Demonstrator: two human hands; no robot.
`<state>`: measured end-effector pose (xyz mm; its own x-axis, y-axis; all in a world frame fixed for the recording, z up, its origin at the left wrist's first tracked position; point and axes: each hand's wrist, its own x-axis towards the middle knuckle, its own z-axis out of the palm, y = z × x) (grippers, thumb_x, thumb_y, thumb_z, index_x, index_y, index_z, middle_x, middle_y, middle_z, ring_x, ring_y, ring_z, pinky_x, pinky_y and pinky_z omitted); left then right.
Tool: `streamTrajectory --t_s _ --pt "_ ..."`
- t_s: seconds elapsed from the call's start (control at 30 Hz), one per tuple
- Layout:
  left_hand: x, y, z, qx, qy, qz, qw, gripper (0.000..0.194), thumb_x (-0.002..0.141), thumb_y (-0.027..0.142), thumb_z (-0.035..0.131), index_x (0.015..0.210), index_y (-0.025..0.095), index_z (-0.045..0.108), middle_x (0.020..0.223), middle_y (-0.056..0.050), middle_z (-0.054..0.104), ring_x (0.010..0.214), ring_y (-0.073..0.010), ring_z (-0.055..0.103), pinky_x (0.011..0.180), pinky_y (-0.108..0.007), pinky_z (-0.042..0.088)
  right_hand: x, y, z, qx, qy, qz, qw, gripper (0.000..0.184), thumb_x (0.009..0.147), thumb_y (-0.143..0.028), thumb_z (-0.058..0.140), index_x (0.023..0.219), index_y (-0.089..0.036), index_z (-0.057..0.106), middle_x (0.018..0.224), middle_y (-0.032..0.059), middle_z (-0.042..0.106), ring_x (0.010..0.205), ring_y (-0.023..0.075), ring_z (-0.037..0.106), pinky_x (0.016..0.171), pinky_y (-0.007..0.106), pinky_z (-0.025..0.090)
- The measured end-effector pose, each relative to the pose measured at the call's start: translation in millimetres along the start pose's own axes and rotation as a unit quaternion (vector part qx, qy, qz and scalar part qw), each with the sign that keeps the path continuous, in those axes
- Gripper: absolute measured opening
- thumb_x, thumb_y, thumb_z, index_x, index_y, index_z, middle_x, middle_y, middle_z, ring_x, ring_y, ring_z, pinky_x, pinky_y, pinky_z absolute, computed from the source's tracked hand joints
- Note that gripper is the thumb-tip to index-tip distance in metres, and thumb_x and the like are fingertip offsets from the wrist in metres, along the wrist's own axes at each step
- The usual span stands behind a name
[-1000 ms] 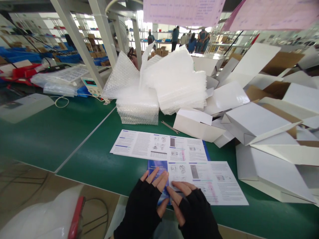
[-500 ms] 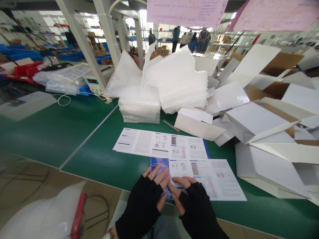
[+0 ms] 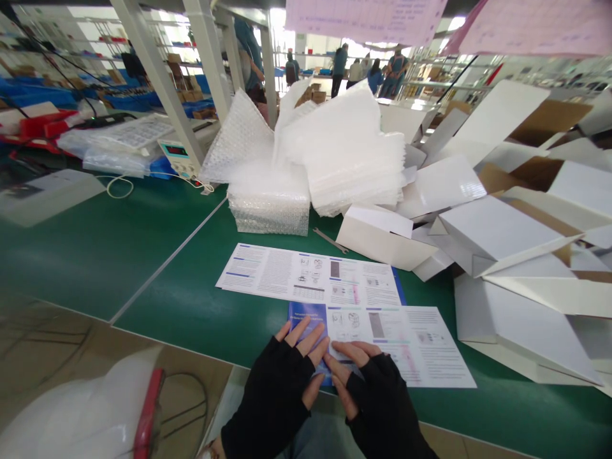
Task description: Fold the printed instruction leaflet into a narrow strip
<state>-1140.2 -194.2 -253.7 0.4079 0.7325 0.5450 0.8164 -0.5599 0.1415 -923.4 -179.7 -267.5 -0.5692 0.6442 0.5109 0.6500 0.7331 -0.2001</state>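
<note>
A printed instruction leaflet [image 3: 440, 344] lies on the green table by its front edge, its blue cover panel [image 3: 306, 312] folded over at the left end. My left hand [image 3: 282, 376], in a black fingerless glove, rests with fingers stretched out on that blue panel. Beside it my right hand [image 3: 375, 389], gloved the same way, lies flat with its fingers over the leaflet next to the fold. The two hands are close together, and they hide the lower part of the fold. Just behind, an unfolded stack of leaflets [image 3: 277, 274] shows a blue edge on its right.
Bubble wrap bags [image 3: 272, 210] are piled behind the leaflets, with a wrench [image 3: 329, 241] in front. White cardboard boxes [image 3: 507, 229] crowd the right side. A power supply [image 3: 179, 159] stands by the metal post at back left. A white-and-red object [image 3: 148, 408] is at lower left.
The view has shifted slightly. Both hands keep nearly the same place on the leaflet. A person now shows behind the posts at the back.
</note>
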Motion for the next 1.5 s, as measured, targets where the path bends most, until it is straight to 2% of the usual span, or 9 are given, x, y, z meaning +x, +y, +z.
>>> streamTrajectory --t_s 0.13,0.33,0.6,0.7,0.83,1.17,1.3,1.5 --pt "1.1 -0.9 1.5 0.001 0.003 0.002 1.0 0.04 0.1 0.023 0.049 0.138 0.017 0.059 0.151 0.0 0.05 0.145 -0.0224 0.039 0.122 -0.043 0.024 1.0 0.1 1.4 -0.008 -0.001 0.002 1.0 0.042 0.099 -0.019 0.057 0.14 -0.029 0.059 0.141 -0.0012 0.053 0.121 0.0256 0.048 0.091 0.045 0.044" --pt "1.2 -0.7 1.6 0.001 0.009 0.002 1.0 0.039 0.1 0.02 0.049 0.138 0.018 0.06 0.15 0.001 0.052 0.143 -0.0203 0.041 0.122 -0.041 0.024 3.7 0.2 -1.5 -0.01 0.011 -0.005 1.0 0.039 0.097 -0.018 0.06 0.136 -0.025 0.062 0.137 0.0023 0.056 0.117 0.0253 0.049 0.089 0.043 0.046" --pt "0.4 -1.8 2.0 0.009 0.014 0.007 1.0 0.038 0.101 0.025 0.049 0.137 0.02 0.06 0.151 0.001 0.05 0.145 -0.0214 0.038 0.119 -0.044 0.028 3.7 0.2 -3.7 -0.018 0.003 -0.015 1.0 0.043 0.096 -0.017 0.06 0.138 -0.025 0.06 0.138 0.0029 0.056 0.118 0.0256 0.049 0.089 0.044 0.047" --pt "-4.5 -7.0 2.5 0.008 -0.011 0.011 1.0 0.042 0.101 0.026 0.05 0.142 0.018 0.054 0.155 0.001 0.044 0.148 -0.0209 0.032 0.118 -0.044 0.03 3.1 0.3 -2.6 -0.021 0.004 -0.014 1.0 0.042 0.096 -0.017 0.06 0.137 -0.027 0.061 0.137 0.0017 0.056 0.117 0.0255 0.049 0.088 0.044 0.047" --pt "-11.5 -15.8 3.5 0.015 -0.033 -0.003 0.999 0.047 0.098 0.016 0.051 0.145 0.016 0.05 0.158 0.002 0.041 0.15 -0.0209 0.028 0.117 -0.045 0.034 3.6 -0.6 -2.2 -0.031 0.007 -0.007 0.999 0.04 0.097 -0.018 0.06 0.136 -0.028 0.062 0.137 0.0014 0.056 0.116 0.0252 0.05 0.087 0.044 0.047" --pt "-7.4 -14.6 -1.3 0.038 -0.009 0.001 0.999 0.043 0.1 0.019 0.048 0.143 0.019 0.054 0.153 0.002 0.047 0.145 -0.0217 0.038 0.111 -0.045 0.045 2.6 -1.9 -0.5 -0.038 0.022 -0.014 0.999 0.039 0.097 -0.018 0.06 0.135 -0.027 0.063 0.136 0.0009 0.057 0.116 0.0242 0.051 0.088 0.043 0.048" --pt "-11.0 -18.7 -1.4 0.03 -0.008 0.004 1.0 0.046 0.099 0.017 0.05 0.145 0.016 0.05 0.155 0.0 0.045 0.148 -0.0225 0.033 0.113 -0.046 0.041 2.3 -0.9 0.4 -0.039 0.024 -0.022 0.999 0.038 0.097 -0.018 0.06 0.134 -0.027 0.064 0.136 0.0012 0.057 0.116 0.0244 0.051 0.088 0.042 0.049" --pt "-18.9 -34.0 -9.1 -0.001 -0.024 -0.051 0.998 0.043 0.103 0.011 0.044 0.143 0.024 0.05 0.153 0.006 0.047 0.148 -0.0194 0.032 0.119 -0.049 0.028 3.7 -0.4 -0.2 -0.05 0.021 -0.021 0.998 0.038 0.096 -0.018 0.06 0.133 -0.027 0.064 0.135 0.001 0.058 0.114 0.0236 0.053 0.088 0.041 0.049"
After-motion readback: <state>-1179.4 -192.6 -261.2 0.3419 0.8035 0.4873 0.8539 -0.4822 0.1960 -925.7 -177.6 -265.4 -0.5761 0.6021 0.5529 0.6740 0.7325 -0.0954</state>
